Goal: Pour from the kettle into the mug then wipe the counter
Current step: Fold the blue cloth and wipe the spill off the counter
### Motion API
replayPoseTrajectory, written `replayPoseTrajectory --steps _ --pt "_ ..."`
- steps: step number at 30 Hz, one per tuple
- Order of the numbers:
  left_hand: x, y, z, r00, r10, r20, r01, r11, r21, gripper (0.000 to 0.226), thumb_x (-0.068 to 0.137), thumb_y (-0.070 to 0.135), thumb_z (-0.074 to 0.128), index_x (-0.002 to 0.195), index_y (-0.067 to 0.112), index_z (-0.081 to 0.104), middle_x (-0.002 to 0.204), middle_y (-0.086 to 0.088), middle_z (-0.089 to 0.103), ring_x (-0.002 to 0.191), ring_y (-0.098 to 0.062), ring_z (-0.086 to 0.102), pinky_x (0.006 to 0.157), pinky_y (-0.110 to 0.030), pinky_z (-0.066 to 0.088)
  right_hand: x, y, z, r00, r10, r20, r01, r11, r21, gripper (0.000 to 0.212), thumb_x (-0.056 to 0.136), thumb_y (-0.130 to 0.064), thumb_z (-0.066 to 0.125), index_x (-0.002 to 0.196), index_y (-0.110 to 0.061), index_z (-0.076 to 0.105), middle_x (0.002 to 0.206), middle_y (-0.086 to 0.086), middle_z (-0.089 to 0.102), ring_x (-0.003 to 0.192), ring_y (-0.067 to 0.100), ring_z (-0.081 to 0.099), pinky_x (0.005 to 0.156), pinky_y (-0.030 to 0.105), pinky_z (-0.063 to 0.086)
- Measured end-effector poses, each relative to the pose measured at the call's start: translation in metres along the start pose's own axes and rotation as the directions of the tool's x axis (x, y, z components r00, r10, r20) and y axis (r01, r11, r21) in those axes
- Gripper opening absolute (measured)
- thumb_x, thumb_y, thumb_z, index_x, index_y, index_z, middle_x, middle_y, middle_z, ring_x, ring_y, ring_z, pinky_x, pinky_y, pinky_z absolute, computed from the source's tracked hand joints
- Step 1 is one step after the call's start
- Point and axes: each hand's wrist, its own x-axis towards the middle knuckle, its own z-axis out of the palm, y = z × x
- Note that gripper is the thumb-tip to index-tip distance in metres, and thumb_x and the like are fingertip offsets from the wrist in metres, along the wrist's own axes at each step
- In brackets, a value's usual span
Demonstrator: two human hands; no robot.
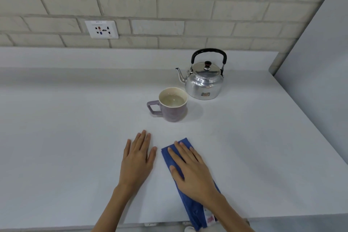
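A shiny metal kettle (204, 83) with a black handle stands upright at the back right of the white counter (66, 137), spout to the left. Just in front of it stands a purple mug (172, 112) holding pale liquid, its handle to the left. A folded blue cloth (170, 158) lies near the front edge, its near end hanging over the edge. My right hand (190, 169) lies flat on the cloth, fingers spread. My left hand (137, 158) rests flat on the bare counter just left of the cloth, holding nothing.
A pale brick wall runs behind the counter, with a white power socket (101, 29) at the left. A grey panel (320, 62) closes the right side. The counter's front edge (56, 227) runs along the bottom of the view.
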Motion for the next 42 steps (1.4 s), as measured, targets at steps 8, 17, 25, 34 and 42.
replayPoseTrajectory --steps 8,17,25,34,42 --pt "-0.001 0.003 0.000 0.999 -0.003 -0.044 0.002 1.000 -0.012 0.053 0.096 0.037 0.040 0.145 0.017 0.030 0.155 0.002 0.025 0.144 -0.012 0.016 0.120 -0.034 0.006 -0.038 0.068 -0.027 0.988 0.137 -0.066 -0.135 0.990 0.028 0.052 0.097 -0.043 0.036 0.147 -0.030 0.028 0.154 -0.015 0.017 0.142 -0.001 0.009 0.116 0.021 0.006" --pt "0.000 0.002 0.001 1.000 -0.007 -0.031 0.007 1.000 0.020 0.055 0.097 0.041 0.033 0.147 0.020 0.024 0.157 0.005 0.020 0.145 -0.009 0.010 0.119 -0.031 0.000 0.046 0.136 -0.038 0.962 0.266 -0.064 -0.269 0.962 -0.039 0.053 0.101 -0.039 0.029 0.149 -0.022 0.019 0.159 -0.002 0.015 0.145 0.011 0.011 0.117 0.028 0.002" --pt "0.000 0.003 0.000 1.000 -0.003 -0.028 0.003 1.000 0.010 0.055 0.097 0.040 0.034 0.147 0.019 0.025 0.156 0.003 0.022 0.145 -0.010 0.012 0.119 -0.031 0.001 0.072 0.061 -0.005 0.990 0.135 -0.049 -0.136 0.990 -0.032 0.052 0.099 -0.038 0.022 0.149 -0.022 0.019 0.159 -0.001 0.016 0.146 0.011 0.008 0.117 0.029 -0.005" --pt "-0.001 -0.001 0.002 1.000 0.000 -0.015 0.000 1.000 0.009 0.056 0.097 0.042 0.031 0.147 0.019 0.021 0.157 0.003 0.019 0.145 -0.010 0.009 0.119 -0.031 0.000 -0.019 0.011 -0.009 1.000 -0.020 0.022 0.021 0.999 -0.040 0.051 0.095 -0.036 0.029 0.145 -0.026 0.034 0.153 -0.006 0.031 0.142 0.012 0.025 0.112 0.033 0.011" --pt "-0.001 -0.001 0.003 0.999 0.004 -0.042 -0.004 1.000 0.002 0.053 0.097 0.039 0.035 0.146 0.019 0.028 0.156 0.003 0.024 0.145 -0.011 0.015 0.120 -0.032 0.004 -0.035 0.066 -0.027 0.999 0.005 0.031 -0.004 1.000 -0.014 0.050 0.099 -0.045 0.020 0.147 -0.038 0.007 0.156 -0.018 -0.004 0.143 -0.002 -0.010 0.116 0.023 -0.006"
